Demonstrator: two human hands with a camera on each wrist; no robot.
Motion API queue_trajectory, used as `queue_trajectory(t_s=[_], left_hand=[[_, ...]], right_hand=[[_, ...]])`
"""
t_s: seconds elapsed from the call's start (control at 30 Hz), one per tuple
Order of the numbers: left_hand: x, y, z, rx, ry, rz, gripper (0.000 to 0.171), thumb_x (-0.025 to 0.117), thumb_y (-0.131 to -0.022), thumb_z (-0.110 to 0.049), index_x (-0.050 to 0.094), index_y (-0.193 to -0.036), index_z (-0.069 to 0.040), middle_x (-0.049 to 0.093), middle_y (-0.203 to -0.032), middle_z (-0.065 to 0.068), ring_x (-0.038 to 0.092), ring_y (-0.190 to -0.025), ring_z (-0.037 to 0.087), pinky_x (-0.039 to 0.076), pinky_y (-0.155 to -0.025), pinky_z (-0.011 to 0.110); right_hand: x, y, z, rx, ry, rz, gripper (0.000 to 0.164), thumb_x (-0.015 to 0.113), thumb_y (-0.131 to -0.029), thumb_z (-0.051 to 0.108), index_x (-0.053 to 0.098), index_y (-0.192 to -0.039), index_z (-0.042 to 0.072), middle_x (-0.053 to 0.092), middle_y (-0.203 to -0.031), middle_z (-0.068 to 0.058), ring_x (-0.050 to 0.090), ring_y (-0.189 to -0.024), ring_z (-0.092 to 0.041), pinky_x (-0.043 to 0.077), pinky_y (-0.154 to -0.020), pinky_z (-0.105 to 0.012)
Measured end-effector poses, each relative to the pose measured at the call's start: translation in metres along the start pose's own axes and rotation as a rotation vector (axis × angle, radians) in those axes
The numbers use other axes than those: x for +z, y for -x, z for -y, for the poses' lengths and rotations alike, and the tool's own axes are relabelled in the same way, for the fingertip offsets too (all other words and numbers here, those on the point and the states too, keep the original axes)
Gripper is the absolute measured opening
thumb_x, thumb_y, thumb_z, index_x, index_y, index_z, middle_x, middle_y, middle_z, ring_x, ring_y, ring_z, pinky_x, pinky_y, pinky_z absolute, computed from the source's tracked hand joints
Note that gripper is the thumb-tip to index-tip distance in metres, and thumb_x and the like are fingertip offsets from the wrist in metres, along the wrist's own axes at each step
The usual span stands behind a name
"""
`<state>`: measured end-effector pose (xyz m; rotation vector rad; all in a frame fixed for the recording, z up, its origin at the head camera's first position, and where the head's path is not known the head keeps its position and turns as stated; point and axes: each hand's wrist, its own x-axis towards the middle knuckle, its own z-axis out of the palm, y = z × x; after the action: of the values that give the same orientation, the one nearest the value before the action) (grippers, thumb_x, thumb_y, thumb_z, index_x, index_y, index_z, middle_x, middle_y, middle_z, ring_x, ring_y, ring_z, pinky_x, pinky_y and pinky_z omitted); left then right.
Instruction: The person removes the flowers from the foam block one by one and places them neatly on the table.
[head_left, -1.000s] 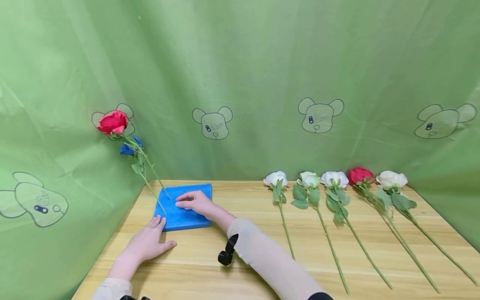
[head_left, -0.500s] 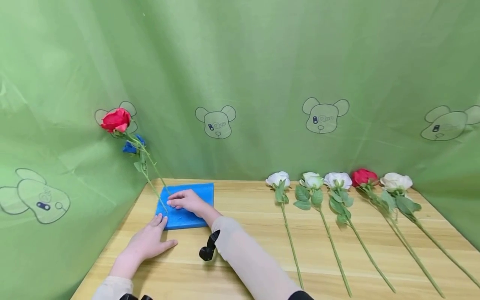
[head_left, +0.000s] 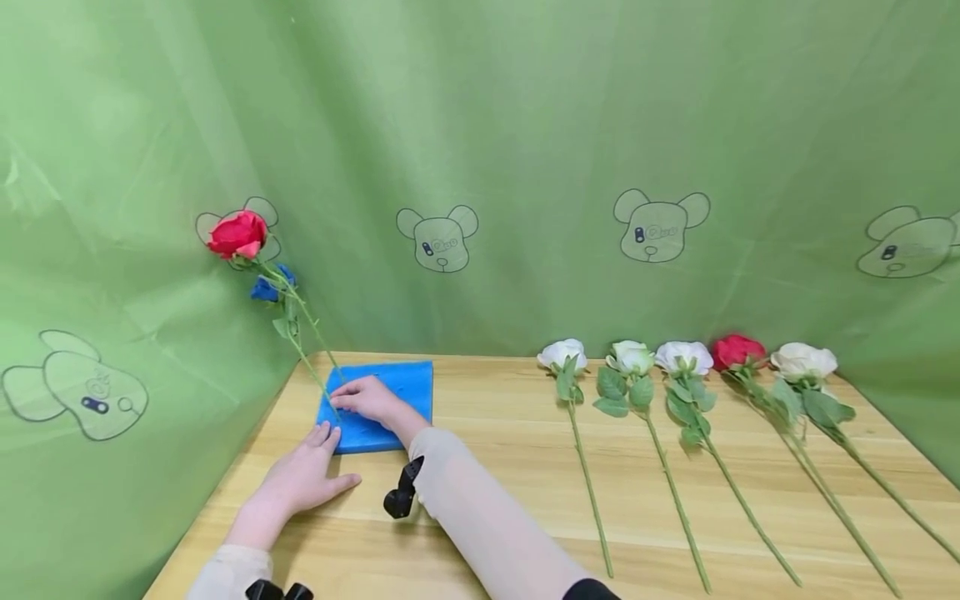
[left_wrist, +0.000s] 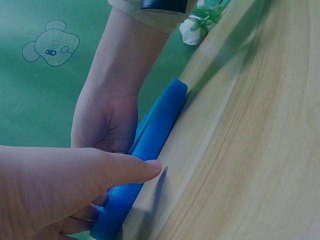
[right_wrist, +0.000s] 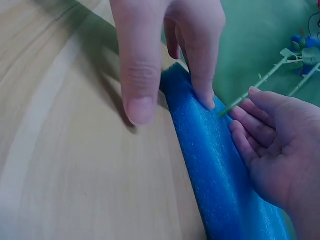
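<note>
A blue foam slab (head_left: 408, 383) lies on the table. A red rose (head_left: 238, 234) and a blue rose (head_left: 272, 285) stand in its left part, both leaning left. My right hand (head_left: 369, 398) is over the slab and pinches the blue rose's green stem (right_wrist: 236, 106) low down, between thumb and fingers. My left hand (head_left: 303, 475) rests at the slab's front left corner, its fingertips touching the foam and its thumb spread out over the table. In the left wrist view, part of the left fingers is hidden behind the slab.
On the right of the wooden table (head_left: 510, 467) several roses lie in a row: a white rose (head_left: 562, 353), a greenish-white rose (head_left: 632, 357), another red rose (head_left: 738, 352) and other pale ones. A green curtain (head_left: 517, 125) encloses the back and sides.
My right hand has moved left across the slab and now pinches the blue rose's stem. The left hand stays at the slab's corner. The head view has shifted slightly.
</note>
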<state>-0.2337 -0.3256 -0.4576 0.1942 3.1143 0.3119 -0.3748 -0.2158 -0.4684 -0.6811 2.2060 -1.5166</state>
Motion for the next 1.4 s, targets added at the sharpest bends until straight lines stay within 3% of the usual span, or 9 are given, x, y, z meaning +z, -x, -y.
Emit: queue_trajectory(t_s=[0.23, 0.4, 0.6, 0.87, 1.13, 1.4], left_hand=[[0.001, -0.002, -0.001, 0.005, -0.003, -0.004, 0.089, 0.068, -0.085, -0.053, 0.041, -0.142, 0.009, 0.032, -0.152, 0.032, 0.034, -0.141, 0.046, 0.039, -0.109, 0.059], [0.001, -0.004, -0.003, 0.014, 0.000, -0.017, 0.088, 0.069, -0.085, -0.052, 0.042, -0.142, 0.009, 0.033, -0.151, 0.033, 0.034, -0.141, 0.046, 0.039, -0.109, 0.059], [0.000, -0.004, -0.004, 0.007, -0.003, -0.013, 0.087, 0.069, -0.085, -0.051, 0.042, -0.142, 0.009, 0.032, -0.152, 0.032, 0.034, -0.141, 0.046, 0.040, -0.109, 0.059], [0.001, -0.004, -0.003, -0.001, 0.000, -0.012, 0.087, 0.069, -0.085, -0.051, 0.042, -0.142, 0.009, 0.032, -0.152, 0.032, 0.034, -0.142, 0.045, 0.040, -0.108, 0.058], [0.002, -0.003, 0.000, -0.004, -0.003, -0.008, 0.087, 0.068, -0.086, -0.051, 0.041, -0.142, 0.009, 0.031, -0.152, 0.032, 0.033, -0.142, 0.045, 0.038, -0.110, 0.058], [0.000, -0.001, 0.000, -0.012, -0.005, -0.007, 0.087, 0.068, -0.086, -0.051, 0.041, -0.143, 0.009, 0.031, -0.152, 0.032, 0.034, -0.141, 0.046, 0.040, -0.109, 0.059]], right_hand=[[0.006, 0.001, 0.003, 0.015, 0.045, -0.073, 0.022, 0.067, -0.093, 0.019, 0.075, -0.110, 0.009, 0.069, -0.122, -0.006, 0.060, -0.118, -0.019, 0.050, -0.098, -0.030], [0.009, 0.001, 0.004, -0.004, 0.066, -0.142, 0.016, 0.069, -0.090, 0.013, 0.076, -0.103, 0.006, 0.072, -0.110, -0.007, 0.063, -0.106, -0.017, 0.051, -0.092, -0.024], [0.014, -0.001, 0.002, -0.033, 0.179, -0.180, 0.010, 0.071, -0.089, 0.015, 0.078, -0.094, 0.009, 0.075, -0.096, -0.002, 0.064, -0.089, -0.010, 0.049, -0.080, -0.018], [0.019, -0.002, 0.000, -0.059, 0.276, -0.189, 0.011, 0.070, -0.090, 0.020, 0.078, -0.094, 0.014, 0.075, -0.095, 0.002, 0.065, -0.093, -0.010, 0.051, -0.082, -0.020], [0.018, 0.000, -0.005, -0.119, 0.234, -0.156, 0.013, 0.069, -0.091, 0.020, 0.078, -0.097, 0.013, 0.075, -0.098, 0.001, 0.066, -0.096, -0.010, 0.050, -0.086, -0.019], [0.019, 0.004, -0.007, -0.155, 0.186, -0.182, 0.015, 0.068, -0.092, 0.022, 0.077, -0.101, 0.015, 0.075, -0.104, 0.002, 0.067, -0.102, -0.011, 0.051, -0.089, -0.020]])
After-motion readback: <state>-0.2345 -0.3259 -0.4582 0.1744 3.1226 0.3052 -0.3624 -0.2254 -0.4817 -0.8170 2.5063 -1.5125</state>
